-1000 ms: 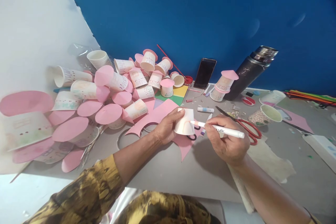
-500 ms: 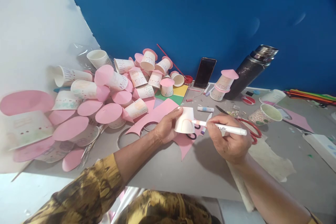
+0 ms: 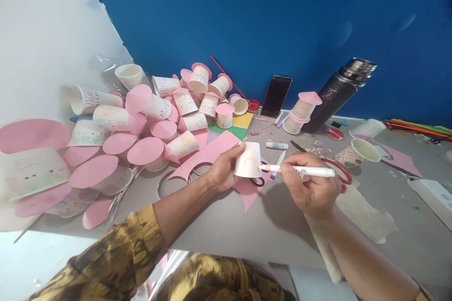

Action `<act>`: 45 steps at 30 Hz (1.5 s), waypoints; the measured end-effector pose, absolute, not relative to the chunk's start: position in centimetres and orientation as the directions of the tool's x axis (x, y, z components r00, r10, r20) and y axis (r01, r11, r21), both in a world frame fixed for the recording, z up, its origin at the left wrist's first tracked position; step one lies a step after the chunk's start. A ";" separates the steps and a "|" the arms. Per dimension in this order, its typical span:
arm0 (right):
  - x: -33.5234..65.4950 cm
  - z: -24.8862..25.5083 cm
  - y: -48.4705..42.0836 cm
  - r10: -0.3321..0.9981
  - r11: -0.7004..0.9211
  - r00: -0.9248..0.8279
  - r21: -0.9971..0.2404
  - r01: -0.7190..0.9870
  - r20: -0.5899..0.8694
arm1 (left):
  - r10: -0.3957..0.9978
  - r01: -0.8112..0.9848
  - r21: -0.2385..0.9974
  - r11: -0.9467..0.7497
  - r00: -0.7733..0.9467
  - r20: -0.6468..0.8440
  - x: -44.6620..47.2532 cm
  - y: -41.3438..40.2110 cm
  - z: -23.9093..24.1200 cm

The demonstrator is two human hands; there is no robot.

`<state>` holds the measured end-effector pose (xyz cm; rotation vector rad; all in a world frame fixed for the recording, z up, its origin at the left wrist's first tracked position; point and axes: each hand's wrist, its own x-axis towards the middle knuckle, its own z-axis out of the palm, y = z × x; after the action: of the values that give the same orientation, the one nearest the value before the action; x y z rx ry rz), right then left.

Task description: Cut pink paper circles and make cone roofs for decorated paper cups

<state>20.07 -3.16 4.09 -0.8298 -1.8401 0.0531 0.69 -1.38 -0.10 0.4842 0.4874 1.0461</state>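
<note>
My left hand [image 3: 223, 171] is closed around an upturned white paper cup [image 3: 248, 160] held just above the grey table [image 3: 226, 225]. My right hand [image 3: 310, 188] grips a white marker [image 3: 300, 170] lying almost level, its pink tip touching the cup's lower right side, where a faint orange-pink line shows. A pink paper cut-out [image 3: 247, 190] lies under the cup.
A heap of decorated paper cups with pink paper discs [image 3: 148, 117] fills the left. Behind stand a phone [image 3: 276, 96], a dark flask [image 3: 335, 94], a pink-roofed cup stack [image 3: 300, 113], a glue stick [image 3: 276, 146]. Red scissors [image 3: 337, 171] and a patterned cup [image 3: 356, 153] lie right.
The marker has tipped from slanted to nearly level and its tip has slid a little right and down along the cup. My left hand keeps the cup in place.
</note>
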 end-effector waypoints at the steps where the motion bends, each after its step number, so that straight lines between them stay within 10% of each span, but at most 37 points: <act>1: 20.1 4.1 -3.2 0.562 0.755 -0.187 -0.407 0.514 0.806 | 0.896 -0.691 0.589 0.418 0.422 -0.140 0.7 -1.4 -0.1; 45: 20.2 4.1 -3.0 0.531 0.828 -0.255 -0.432 0.357 0.808 | 0.948 -0.663 0.684 0.303 0.280 -0.149 1.1 -1.4 -0.3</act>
<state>20.16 -3.03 4.05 -0.6696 -1.8722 0.1907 1.13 -1.44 -0.32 0.5585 0.6065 1.1585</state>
